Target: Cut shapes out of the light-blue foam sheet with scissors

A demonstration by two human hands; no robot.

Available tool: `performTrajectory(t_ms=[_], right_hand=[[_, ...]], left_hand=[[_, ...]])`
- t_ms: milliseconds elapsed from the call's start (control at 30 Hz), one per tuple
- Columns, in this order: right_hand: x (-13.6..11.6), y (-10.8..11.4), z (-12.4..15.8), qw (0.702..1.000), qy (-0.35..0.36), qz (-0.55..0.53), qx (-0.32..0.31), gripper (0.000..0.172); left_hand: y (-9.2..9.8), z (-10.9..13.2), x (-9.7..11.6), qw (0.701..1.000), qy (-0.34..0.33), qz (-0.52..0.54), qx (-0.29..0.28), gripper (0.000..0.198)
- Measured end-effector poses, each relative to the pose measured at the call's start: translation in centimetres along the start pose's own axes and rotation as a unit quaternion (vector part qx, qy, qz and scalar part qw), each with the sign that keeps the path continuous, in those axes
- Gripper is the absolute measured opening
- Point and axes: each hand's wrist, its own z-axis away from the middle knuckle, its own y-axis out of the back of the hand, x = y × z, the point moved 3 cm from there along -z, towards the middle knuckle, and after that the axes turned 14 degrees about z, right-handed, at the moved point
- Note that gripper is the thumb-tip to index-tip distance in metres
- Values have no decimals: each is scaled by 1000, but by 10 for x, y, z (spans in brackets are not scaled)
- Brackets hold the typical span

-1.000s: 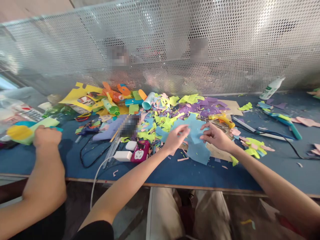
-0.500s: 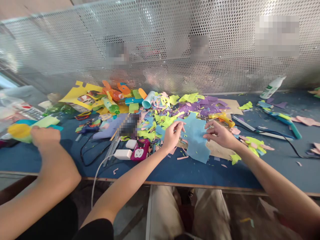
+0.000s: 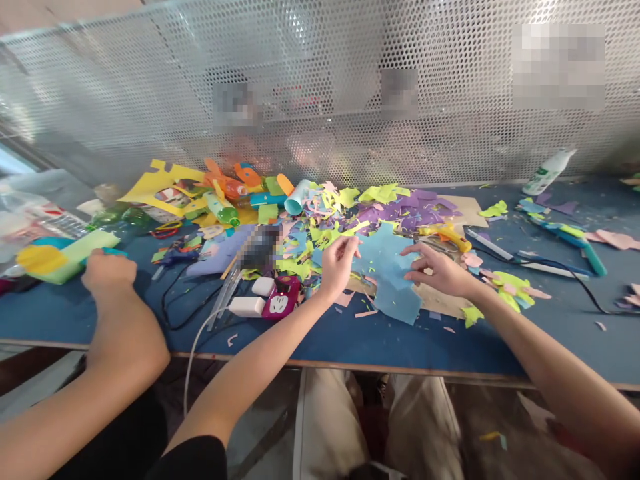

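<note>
My left hand (image 3: pixel 340 265) is closed in a pinch over the left edge of a light blue paper sheet (image 3: pixel 397 300). Whatever its fingertips hold is too small to make out. Tiny yellow-green bits lie on the sheet close to those fingers. At the sheet's right side is my right hand (image 3: pixel 434 268), its thumb and fingers apart and holding nothing visible. The sheet has an uneven outline and rests partly on brown cardboard (image 3: pixel 440 299). Behind it are heaped yellow-green paper scraps (image 3: pixel 325 235) and purple paper scraps (image 3: pixel 415 208).
A co-worker's hand (image 3: pixel 109 270) is at far left by green paper (image 3: pixel 95 243). Left of my arm sit a magenta box (image 3: pixel 285 300) and a white charger (image 3: pixel 246 307) with its cable. A yellow glue gun (image 3: pixel 453 236) and a white bottle (image 3: pixel 549 171) stand right.
My left hand has shifted slightly left, and tiny bits now show on the blue sheet. My right fingers have spread a little. The co-worker's hand has moved right and down.
</note>
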Motion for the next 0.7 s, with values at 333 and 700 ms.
performTrajectory(t_ms=[333, 700], right_hand=[[18, 22, 2, 992, -2, 116, 57, 44], [12, 21, 4, 991, 43, 118, 42, 53]], left_hand=[[-37, 31, -5, 837, -171, -207, -476, 21], [-8, 12, 8, 860, -164, -245, -417, 25]])
